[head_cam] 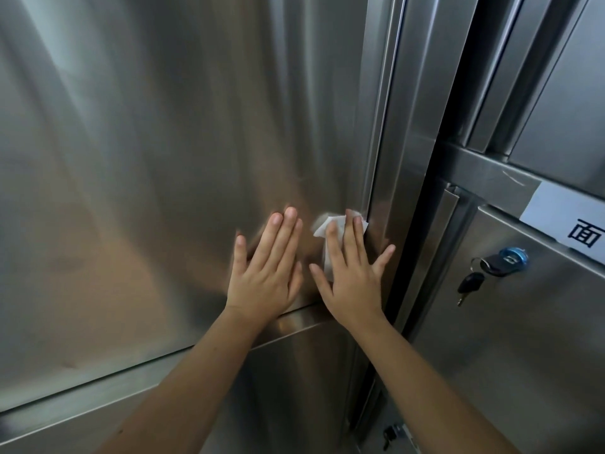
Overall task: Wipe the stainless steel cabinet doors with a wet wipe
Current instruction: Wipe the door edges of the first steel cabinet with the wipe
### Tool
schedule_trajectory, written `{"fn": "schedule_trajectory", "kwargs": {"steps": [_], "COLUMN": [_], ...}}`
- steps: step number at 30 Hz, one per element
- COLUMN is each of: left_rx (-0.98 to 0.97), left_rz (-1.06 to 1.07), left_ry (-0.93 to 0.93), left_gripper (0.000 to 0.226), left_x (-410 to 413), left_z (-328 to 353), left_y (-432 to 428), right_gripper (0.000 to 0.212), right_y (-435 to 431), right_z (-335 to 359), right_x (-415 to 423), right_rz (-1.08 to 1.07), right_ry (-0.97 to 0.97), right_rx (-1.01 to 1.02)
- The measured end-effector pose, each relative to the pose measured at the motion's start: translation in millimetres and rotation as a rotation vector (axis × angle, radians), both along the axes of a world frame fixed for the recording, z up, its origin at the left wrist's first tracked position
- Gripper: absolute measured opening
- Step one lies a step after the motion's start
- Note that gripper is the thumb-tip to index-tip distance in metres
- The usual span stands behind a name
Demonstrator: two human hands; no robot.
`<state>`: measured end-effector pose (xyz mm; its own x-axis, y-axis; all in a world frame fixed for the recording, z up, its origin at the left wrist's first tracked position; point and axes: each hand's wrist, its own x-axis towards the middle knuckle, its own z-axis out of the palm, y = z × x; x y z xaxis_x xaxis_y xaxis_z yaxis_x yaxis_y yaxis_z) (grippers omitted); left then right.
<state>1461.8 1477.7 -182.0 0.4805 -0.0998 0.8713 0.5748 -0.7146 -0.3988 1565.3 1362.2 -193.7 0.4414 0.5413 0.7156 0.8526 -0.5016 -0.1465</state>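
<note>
Cabinet door, right hand pressing wet wipe, left hand flat beside

white paper label stuck across the upper edge of the lower right cabinet door, running out of view at the right. printed on it in black: one large chinese character, 面. it sits in the label's lower part, near the lower left corner. its right side reaches the picture border, so whether more characters follow cannot be told. label lies just above and right of the blue-capped lock; any marks on lock or key are too small to read.
</note>
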Motion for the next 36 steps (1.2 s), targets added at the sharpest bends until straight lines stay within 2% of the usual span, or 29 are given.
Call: {"fn": "schedule_trajectory", "kwargs": {"steps": [5,11,20,25,31,36], "left_rx": [0.003,0.004,-0.051,-0.184,-0.412,-0.518], "left_rz": [0.012,0.011,0.028,-0.007,-0.045,-0.016], "left_ry": [0.008,0.004,0.035,0.065,0.230,0.343], "left_gripper": [0.061,0.063,0.058,0.056,0.062,0.061], "left_x": [0,-1,-4,-8,-26,-41], "left_z": [0,2,6,9,-16,-37], "left_y": [0,-2,-9,-24,-46,-62], "right_gripper": [0.065,0.068,0.062,0.061,0.059,0.057], "right_y": [-13,0,-24,-30,-44,-49], "right_z": [-34,-6,-62,-65,-67,-68], "right_x": [-8,4,-18,-26,-31,-33], "right_rz": [0.002,-0.026,0.019,0.041,0.028,0.052], "right_ry": [0.012,-0.028,0.172,0.268,0.174,0.144], "right_rx": [-0.090,-0.008,-0.216,-0.257,-0.329,-0.355]}}
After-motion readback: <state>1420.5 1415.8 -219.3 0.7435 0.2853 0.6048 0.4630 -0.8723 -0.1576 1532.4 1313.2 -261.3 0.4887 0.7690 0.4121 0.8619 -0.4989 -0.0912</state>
